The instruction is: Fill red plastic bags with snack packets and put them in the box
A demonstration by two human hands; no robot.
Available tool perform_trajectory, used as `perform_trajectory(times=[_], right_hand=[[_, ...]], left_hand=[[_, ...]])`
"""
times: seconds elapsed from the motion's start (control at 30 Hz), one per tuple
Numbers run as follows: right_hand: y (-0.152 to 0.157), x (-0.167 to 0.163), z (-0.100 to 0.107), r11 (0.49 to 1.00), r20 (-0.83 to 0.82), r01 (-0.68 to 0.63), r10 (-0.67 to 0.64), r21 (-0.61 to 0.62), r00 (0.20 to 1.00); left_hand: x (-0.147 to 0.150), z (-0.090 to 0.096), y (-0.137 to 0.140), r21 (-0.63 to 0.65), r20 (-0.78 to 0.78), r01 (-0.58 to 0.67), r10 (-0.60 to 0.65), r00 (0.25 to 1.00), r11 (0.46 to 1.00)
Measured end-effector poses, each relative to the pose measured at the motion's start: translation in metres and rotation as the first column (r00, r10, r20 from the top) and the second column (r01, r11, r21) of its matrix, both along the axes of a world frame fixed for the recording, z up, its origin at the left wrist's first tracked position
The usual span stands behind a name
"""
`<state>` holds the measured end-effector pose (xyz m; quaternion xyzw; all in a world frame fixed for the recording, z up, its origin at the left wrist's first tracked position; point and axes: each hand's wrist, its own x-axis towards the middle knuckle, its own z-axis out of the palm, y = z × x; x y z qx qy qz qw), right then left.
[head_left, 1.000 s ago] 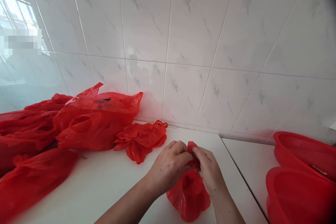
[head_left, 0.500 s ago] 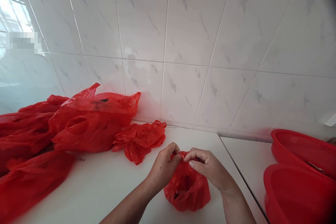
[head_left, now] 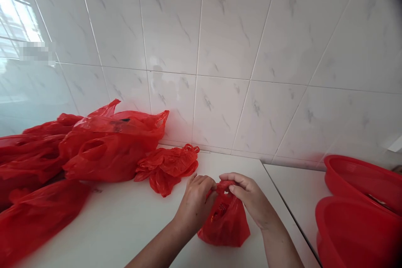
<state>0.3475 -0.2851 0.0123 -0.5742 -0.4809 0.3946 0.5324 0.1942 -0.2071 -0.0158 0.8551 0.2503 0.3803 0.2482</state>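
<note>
A small red plastic bag (head_left: 226, 230) stands on the white table in front of me, its top gathered up between my hands. Through its thin film some small dark and orange contents show, too unclear to name. My left hand (head_left: 197, 197) is closed on the left side of the bag's top, fingertips partly hidden. On the right side, my right hand (head_left: 245, 190) pinches the bag's top between thumb and fingers. A little gap shows in the twisted film between them. Just behind my left hand lies a crumpled red plastic bag (head_left: 171, 165).
Several filled red plastic bags (head_left: 106, 150) are heaped on the left of the white table (head_left: 125, 222). Two red plastic basins (head_left: 351, 217) stand at the right, beyond a dark seam in the tabletop. A marbled tile wall (head_left: 226, 109) rises behind.
The bag's mouth, wide and round before, is now drawn up and gathered. My left hand has turned over with its knuckles up, and my right hand has risen slightly.
</note>
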Motion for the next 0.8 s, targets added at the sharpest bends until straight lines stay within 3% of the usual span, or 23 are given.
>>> perform_trajectory(times=[0.1, 0.2, 0.3, 0.37, 0.47, 0.6, 0.7, 0.8], right_hand=[[0.006, 0.003, -0.009, 1.000, -0.056, 0.019, -0.017, 0.025, 0.998], [0.019, 0.013, -0.032, 0.963, 0.068, 0.268, -0.268, 0.011, 0.961], [0.032, 0.032, -0.064, 0.870, 0.155, 0.494, -0.490, 0.015, 0.858], [0.038, 0.045, -0.084, 0.827, 0.167, 0.563, -0.555, 0.001, 0.815], [0.042, 0.059, -0.106, 0.814, 0.146, 0.580, -0.571, -0.025, 0.808], [0.043, 0.065, -0.120, 0.878, 0.010, 0.477, -0.477, -0.044, 0.879], [0.037, 0.075, -0.128, 0.921, -0.194, 0.387, -0.389, -0.050, 0.901], [0.031, 0.091, -0.139, 0.907, -0.402, 0.420, -0.400, -0.043, 0.824]], left_hand=[[-0.005, -0.001, -0.003, 0.092, -0.014, 0.015, -0.013, 1.000, 0.996], [-0.016, -0.004, -0.010, 0.118, -0.091, 0.037, -0.026, 0.995, 0.992], [-0.034, -0.010, -0.020, 0.028, -0.185, 0.071, -0.065, 0.981, 0.997], [-0.047, -0.017, -0.028, -0.076, -0.230, 0.096, -0.111, 0.967, 0.993], [-0.062, -0.025, -0.037, -0.254, -0.251, 0.127, -0.192, 0.949, 0.959], [-0.073, -0.027, -0.041, -0.474, -0.119, 0.178, -0.263, 0.957, 0.863], [-0.071, -0.021, -0.038, -0.475, 0.048, 0.275, -0.288, 0.956, 0.836], [-0.057, -0.018, -0.035, -0.383, 0.097, 0.264, -0.245, 0.965, 0.885]])
